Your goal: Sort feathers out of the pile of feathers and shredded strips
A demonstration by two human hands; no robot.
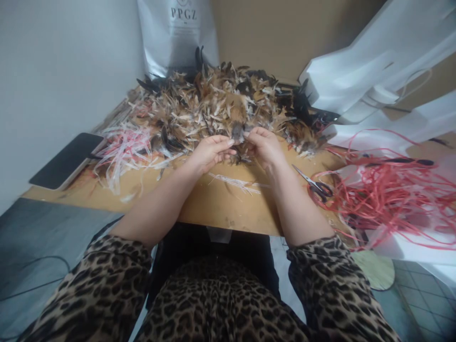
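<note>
From my end I can read "PPGZ" in capitals on the silver bag (178, 45) behind the feather pile (210, 102); a round emblem above it is cut off by the top edge, and the smaller lines below are too fine for me to make out. I see the left hand (213, 151) and right hand (264, 145) each with thumb and finger pinched on a dark tuft (237, 131), which sits between them at the pile's near edge, over the table (228, 209). To the right I have scissors (319, 188) beside red strips (399, 199).
</note>
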